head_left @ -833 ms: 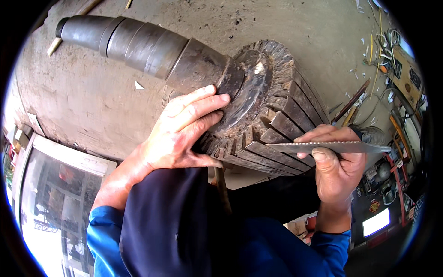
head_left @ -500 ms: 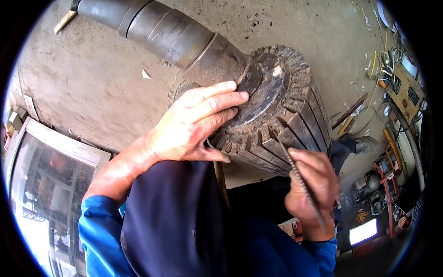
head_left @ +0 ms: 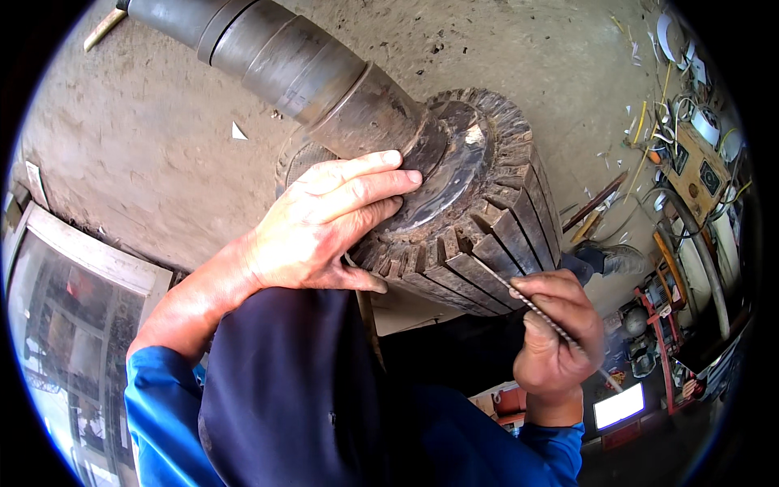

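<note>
A large slotted motor rotor point(head_left: 519, 219) with a thick steel shaft point(head_left: 324, 77) stands tilted before my knees. Dark grooves run down its side, and the rim of its upper face is rough and dirty. My left hand point(head_left: 320, 219) lies on that face beside the shaft's base, fingers stretched out and the thumb over the near edge. Pinched in my right hand point(head_left: 561, 333) is a thin ribbed metal rod point(head_left: 497, 275). Its tip meets the rotor at the upper end of a groove; its rear end sticks out past my palm.
On the left stands a white-framed glass panel point(head_left: 101, 252). Cables, a yellowish board with dark sockets point(head_left: 695, 174) and other clutter lie along the right. A lit screen point(head_left: 619, 406) shows at lower right. One shoe point(head_left: 625, 261) rests beyond the rotor.
The whole view has shifted slightly, so the rotor sits further left. My right hand has moved right, and the rod's rear end has swung outward to a flatter slant. My left hand stays on the rotor.
</note>
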`<state>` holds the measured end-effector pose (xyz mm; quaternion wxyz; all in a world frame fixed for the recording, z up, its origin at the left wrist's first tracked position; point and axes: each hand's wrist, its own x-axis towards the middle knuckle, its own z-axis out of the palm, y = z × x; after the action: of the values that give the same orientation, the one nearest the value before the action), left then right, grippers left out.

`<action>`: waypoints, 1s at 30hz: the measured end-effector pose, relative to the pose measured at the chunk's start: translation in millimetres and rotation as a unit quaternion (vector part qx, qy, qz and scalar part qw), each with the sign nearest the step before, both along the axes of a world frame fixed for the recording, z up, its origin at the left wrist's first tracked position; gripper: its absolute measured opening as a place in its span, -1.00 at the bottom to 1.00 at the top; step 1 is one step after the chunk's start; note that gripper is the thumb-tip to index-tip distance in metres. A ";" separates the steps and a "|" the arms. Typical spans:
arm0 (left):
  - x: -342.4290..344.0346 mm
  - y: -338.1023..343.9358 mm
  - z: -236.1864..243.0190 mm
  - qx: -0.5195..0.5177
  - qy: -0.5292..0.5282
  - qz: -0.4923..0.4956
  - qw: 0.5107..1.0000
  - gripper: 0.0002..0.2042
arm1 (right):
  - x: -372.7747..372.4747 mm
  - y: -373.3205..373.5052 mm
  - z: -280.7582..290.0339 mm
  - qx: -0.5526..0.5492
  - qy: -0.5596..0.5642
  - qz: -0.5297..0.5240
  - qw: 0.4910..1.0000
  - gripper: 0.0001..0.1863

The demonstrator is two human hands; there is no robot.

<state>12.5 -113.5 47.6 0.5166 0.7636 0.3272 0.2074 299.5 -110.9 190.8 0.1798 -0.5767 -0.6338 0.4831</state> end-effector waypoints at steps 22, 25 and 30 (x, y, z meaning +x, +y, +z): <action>-1.6 2.2 4.4 0.017 0.023 -0.008 1.000 -0.15 | -17.9 -18.0 -22.2 0.086 -0.015 0.037 0.995 -0.70; 1.3 4.2 4.1 0.004 0.016 -0.005 1.000 -0.16 | -11.9 -16.3 -15.1 0.082 -0.015 -0.017 0.996 -0.78; -0.1 0.8 4.0 0.003 0.019 -0.004 1.000 -0.17 | -3.3 -3.6 -14.5 -0.006 0.046 -0.046 0.998 -0.79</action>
<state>12.4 -112.7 51.5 0.5090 0.7701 0.3333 0.1917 296.2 -114.5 176.3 0.2275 -0.5833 -0.5948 0.5042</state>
